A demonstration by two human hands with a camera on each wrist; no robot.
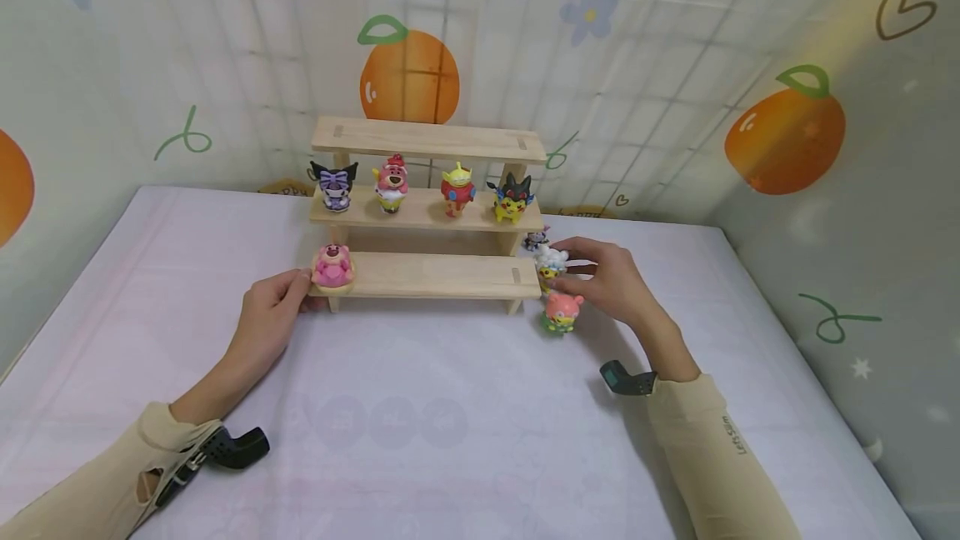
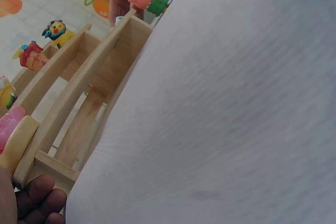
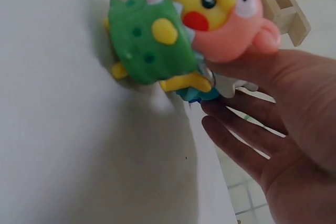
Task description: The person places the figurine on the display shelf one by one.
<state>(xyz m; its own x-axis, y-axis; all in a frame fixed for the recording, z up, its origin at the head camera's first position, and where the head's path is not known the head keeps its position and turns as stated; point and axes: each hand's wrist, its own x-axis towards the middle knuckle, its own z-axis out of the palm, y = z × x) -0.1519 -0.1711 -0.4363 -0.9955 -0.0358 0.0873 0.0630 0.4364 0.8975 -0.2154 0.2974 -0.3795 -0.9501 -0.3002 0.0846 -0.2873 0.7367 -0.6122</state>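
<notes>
Your left hand (image 1: 273, 307) rests at the left end of the wooden shelf's (image 1: 435, 275) bottom step, fingers (image 2: 39, 198) loosely curled against the corner post, thumb just touching the pink bear figure (image 1: 333, 265). It looks like you're bracing the shelf rather than gripping the toy (not a full grasp, as far as the head view shows). The pink bear sits right at the left edge of the bottom step, little margin to that side.

The middle step carries four figures in a row, left to right: purple-black figure (image 1: 334, 185), pink bear with hat (image 1: 391, 182), green alien figure (image 1: 457, 188), yellow-black figure (image 1: 512, 197). The row is fairly full. The top step is bare, and the bottom step is open from the pink bear to its right end, so that's your free room.

Your right hand (image 1: 611, 280) is at the shelf's right end, fingers (image 3: 247, 129) pinching the white-capped figure (image 1: 551, 263), which sits on the table just beside the bottom step's right end. The pink-and-green figure (image 1: 562, 312) stands on the table touching near your palm (nearer you). A small dark figure (image 1: 536, 238) lies behind the shelf's right post. The table (image 1: 450, 432) toward you is wide open.
</notes>
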